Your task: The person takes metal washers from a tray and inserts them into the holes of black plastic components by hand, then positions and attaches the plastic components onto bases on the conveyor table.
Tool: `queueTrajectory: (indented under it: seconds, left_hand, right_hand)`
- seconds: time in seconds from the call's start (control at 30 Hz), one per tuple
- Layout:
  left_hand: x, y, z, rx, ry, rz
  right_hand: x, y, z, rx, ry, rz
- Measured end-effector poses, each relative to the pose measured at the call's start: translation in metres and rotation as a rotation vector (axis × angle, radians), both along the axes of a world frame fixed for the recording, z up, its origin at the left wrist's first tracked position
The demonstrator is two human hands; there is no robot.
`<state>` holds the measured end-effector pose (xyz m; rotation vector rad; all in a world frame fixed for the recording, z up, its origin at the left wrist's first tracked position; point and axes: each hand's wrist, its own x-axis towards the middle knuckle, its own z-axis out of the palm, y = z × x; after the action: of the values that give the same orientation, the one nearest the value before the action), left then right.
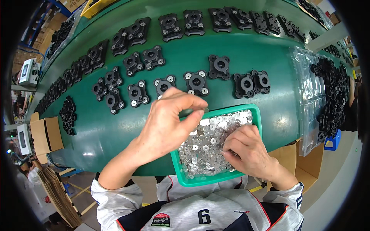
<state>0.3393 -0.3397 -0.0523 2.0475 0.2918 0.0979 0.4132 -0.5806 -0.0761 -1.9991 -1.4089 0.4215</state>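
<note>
A green tray [259, 129] full of flat silver metal washers [202, 148] stands at the near edge of the green work surface. My left hand [163, 121] is raised over the tray's far left corner, thumb and forefinger pinched on a small washer that shows at the fingertips. Down in the tray's right side, my right hand [250, 152] has its fingers curled against the washers; what they hold is hidden. Just beyond the tray lie black four-lobed plastic parts [196, 82] with a round hub. Several of them carry silver washers on their lobes, including one [164, 84] partly behind my left hand.
Rows of black parts [169, 27] line the far side of the green surface [262, 50]. A clear plastic tray [308, 104] and a heap of black parts [331, 96] are at the right. On the left sit a small pile of black parts [68, 115] and an open cardboard box [48, 134].
</note>
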Motion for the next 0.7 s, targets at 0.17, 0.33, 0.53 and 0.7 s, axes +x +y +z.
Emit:
queueTrajectory:
  seconds: [0.17, 0.33, 0.53, 0.7]
  left_hand:
    - [0.047, 0.017, -0.009, 0.382, -0.201, -0.033]
    - [0.095, 0.034, -0.045, 0.666, -0.34, -0.082]
    - [0.109, 0.035, -0.068, 0.811, -0.362, -0.143]
    - [0.103, 0.033, -0.065, 0.811, -0.3, -0.181]
  right_hand:
    - [0.005, -0.005, 0.008, -0.002, 0.027, 0.012]
    - [0.018, 0.001, 0.013, 0.085, 0.033, -0.047]
    - [0.095, 0.044, 0.013, 0.171, -0.022, -0.258]
    - [0.135, 0.082, -0.002, -0.015, 0.058, -0.342]
